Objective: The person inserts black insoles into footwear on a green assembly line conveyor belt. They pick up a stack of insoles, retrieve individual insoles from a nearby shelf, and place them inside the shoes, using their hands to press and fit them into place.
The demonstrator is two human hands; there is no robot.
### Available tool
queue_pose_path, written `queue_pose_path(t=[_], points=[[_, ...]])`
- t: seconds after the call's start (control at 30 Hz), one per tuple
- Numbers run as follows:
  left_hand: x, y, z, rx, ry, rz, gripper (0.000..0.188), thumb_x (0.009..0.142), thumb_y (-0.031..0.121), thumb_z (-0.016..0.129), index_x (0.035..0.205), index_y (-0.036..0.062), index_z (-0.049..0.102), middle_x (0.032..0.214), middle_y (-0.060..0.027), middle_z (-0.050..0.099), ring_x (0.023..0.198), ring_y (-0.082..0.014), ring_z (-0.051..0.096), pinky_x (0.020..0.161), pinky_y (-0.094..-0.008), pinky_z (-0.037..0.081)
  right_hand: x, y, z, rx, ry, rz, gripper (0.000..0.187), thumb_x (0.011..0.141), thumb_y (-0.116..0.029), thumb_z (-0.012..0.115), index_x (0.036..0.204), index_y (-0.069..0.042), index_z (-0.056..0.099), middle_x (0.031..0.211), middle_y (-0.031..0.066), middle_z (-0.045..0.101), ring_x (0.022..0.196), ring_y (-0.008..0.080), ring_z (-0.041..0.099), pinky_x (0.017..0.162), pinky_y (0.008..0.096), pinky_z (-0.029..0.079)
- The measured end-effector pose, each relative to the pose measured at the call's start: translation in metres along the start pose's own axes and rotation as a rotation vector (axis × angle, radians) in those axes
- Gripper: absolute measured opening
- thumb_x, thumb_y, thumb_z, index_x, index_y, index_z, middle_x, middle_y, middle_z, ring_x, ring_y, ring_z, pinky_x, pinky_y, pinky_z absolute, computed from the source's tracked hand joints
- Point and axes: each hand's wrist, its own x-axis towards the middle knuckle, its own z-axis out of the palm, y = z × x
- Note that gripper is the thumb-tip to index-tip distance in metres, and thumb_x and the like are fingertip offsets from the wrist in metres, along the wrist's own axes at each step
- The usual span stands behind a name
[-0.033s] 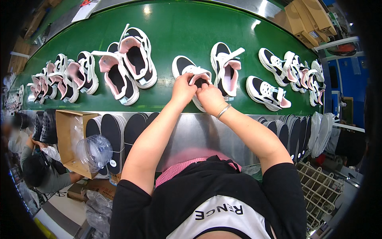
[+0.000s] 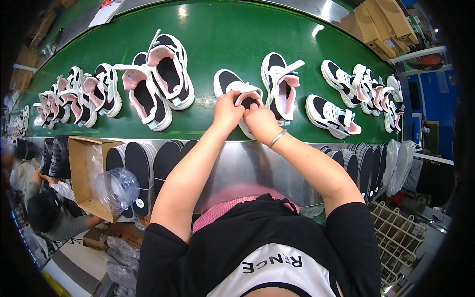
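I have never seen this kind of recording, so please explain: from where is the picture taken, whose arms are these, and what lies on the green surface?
The camera sits on a person's head and looks down, so the two bare arms are that person's own. The wide lens bends straight edges. The green belt carries black, white and pink shoes in pairs. Both hands, the left hand and the right hand, grip one shoe at its opening. Its partner shoe lies just to the right. Below the belt, dark insoles stand in a row beside a cardboard box.

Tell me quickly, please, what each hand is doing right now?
Left hand: closed on the black-and-white shoe.
Right hand: closed on the same shoe.
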Motion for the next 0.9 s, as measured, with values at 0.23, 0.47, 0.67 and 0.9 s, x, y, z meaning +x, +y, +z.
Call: queue_pose_path(t=[0.23,0.47,0.67,0.9], points=[[-0.006,0.01,-0.001,0.12,0.056,-0.023,0.024,0.06,0.001,0.053,0.083,-0.0034,0.056,0.075,-0.0152,0.058,0.068,-0.0222,0.057,0.063,-0.03,0.044,0.024,0.009,0.017,0.205,-0.191,0.11,0.023,0.074,-0.025,0.05,0.07,-0.006,0.062,0.072,0.0131,0.061,0.07,0.0275,0.059,0.067,0.0376,0.046],[-0.002,-0.001,0.002,0.082,0.05,-0.007,0.028,0.059,0.002,0.055,0.087,-0.0024,0.057,0.073,-0.0133,0.059,0.066,-0.0222,0.056,0.063,-0.0299,0.044,0.033,0.001,0.002,0.12,-0.432,0.107,0.018,0.074,-0.014,0.048,0.079,-0.007,0.063,0.083,0.0129,0.062,0.081,0.0256,0.059,0.075,0.0323,0.044],[-0.006,0.016,-0.001,0.139,0.059,0.011,0.031,0.06,0.002,0.055,0.091,-0.0014,0.058,0.084,-0.0164,0.057,0.073,-0.0254,0.056,0.066,-0.0321,0.044,0.026,0.001,-0.016,-0.055,-0.298,0.03,0.016,0.071,-0.014,0.051,0.079,-0.007,0.064,0.086,0.0118,0.062,0.081,0.0213,0.06,0.072,0.0292,0.045],[-0.009,0.019,-0.004,0.111,0.084,-0.016,0.03,0.06,0.003,0.052,0.089,0.0032,0.059,0.085,-0.0184,0.053,0.081,-0.0332,0.052,0.074,-0.0373,0.042,-0.002,0.0,-0.04,0.088,-0.606,0.06,0.021,0.071,-0.015,0.049,0.088,-0.005,0.059,0.082,0.0074,0.063,0.081,0.0215,0.059,0.077,0.0431,0.031]])
